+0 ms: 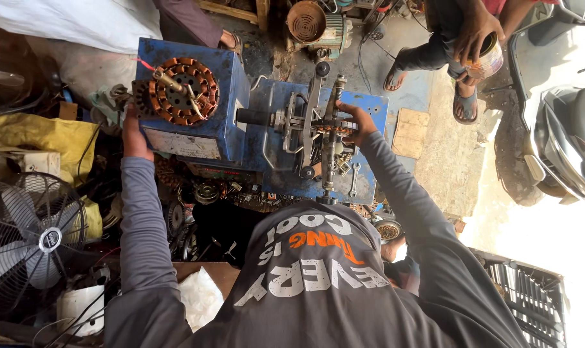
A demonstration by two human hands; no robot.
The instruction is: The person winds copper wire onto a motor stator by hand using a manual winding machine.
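A blue metal winding machine (241, 129) stands on the cluttered bench, its boxy housing on the left; a round stator (183, 90) with copper-coloured coils lies on top of that housing; from the housing's right face a dark shaft runs to a metal winding frame (321, 129) of bars and rods, set upright over the blue base plate.

The stator (183, 90) sits on the box (225, 129) upper left; the winding frame (318, 129) lies right of it; the fan (31, 241) is lower left.
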